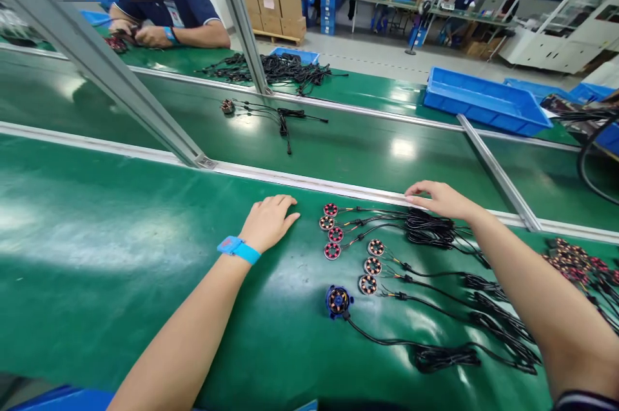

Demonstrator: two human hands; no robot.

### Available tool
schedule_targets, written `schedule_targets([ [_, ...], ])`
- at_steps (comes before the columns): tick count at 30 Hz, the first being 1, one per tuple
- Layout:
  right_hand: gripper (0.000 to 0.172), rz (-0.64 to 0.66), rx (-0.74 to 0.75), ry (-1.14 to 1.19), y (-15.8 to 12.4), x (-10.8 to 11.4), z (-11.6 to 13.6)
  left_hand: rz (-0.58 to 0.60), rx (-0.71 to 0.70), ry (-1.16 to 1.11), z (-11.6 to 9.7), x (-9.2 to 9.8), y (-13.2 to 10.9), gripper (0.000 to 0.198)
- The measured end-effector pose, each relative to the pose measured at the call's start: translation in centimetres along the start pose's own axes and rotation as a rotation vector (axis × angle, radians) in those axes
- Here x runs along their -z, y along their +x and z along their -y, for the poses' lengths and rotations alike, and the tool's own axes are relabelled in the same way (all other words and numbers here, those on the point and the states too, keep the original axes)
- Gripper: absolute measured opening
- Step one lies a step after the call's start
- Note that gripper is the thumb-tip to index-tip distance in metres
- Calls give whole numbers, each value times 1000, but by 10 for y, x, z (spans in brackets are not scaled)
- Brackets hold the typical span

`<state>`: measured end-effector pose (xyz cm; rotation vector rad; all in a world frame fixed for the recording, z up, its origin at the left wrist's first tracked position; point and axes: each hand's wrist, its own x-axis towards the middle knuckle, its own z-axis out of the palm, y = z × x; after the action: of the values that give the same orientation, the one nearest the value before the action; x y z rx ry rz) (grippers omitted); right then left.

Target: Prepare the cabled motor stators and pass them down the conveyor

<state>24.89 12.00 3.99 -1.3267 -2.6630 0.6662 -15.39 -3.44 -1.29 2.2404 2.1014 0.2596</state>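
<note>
My left hand (pixel 268 222), with a blue wrist strap (pixel 239 248), rests on the green mat, fingers stretched out and holding nothing. To its right lies a column of ring-shaped motor stators (pixel 333 234) with red parts. Their black cables (pixel 428 228) are bundled just below my right hand (pixel 441 197), which hovers by the white rail with loosely bent fingers and nothing visible in them. Nearer me are three stators (pixel 372 266) with copper coils, wired to black cables. A further stator sits in a blue round holder (pixel 338 301), its cable (pixel 445 357) coiled to the right.
Beyond the rail (pixel 309 180) runs a green conveyor (pixel 348 146) carrying one wired stator (pixel 227 107). A slanted metal post (pixel 126 69) rises at left. A co-worker (pixel 188 4) sits opposite. Across the line are heaped cables (pixel 290 72) and a blue tray (pixel 483 101). More stators (pixel 575 259) lie right.
</note>
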Motion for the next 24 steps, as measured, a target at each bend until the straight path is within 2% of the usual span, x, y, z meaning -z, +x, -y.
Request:
schedule_targets([
  [2, 36, 20, 39, -51, 45, -9, 18, 10, -21, 10, 5, -9, -17, 37],
  [5, 39, -10, -16, -113, 123, -28, 41, -2, -45, -12, 8, -16, -31, 42],
  [9, 53, -89, -117, -161, 222, -51, 65, 8, -64, -46, 13, -15, -31, 41],
  [12, 58, -156, -164, -168, 278, -60, 79, 23, -83, -54, 16, -11, -29, 41],
  [15, 61, -203, -199, -163, 318, -62, 88, 26, -81, -63, 18, -11, -30, 42],
  [18, 62, -241, -243, -160, 346, -63, 87, -17, -83, -80, 18, -17, -32, 44],
  [21, 60, -270, -284, -173, 364, -66, 78, -52, -77, -116, 17, -24, -34, 45],
  [24, 49, -306, -286, -198, 369, -72, 70, -63, -64, -166, 17, -25, -34, 45],
])
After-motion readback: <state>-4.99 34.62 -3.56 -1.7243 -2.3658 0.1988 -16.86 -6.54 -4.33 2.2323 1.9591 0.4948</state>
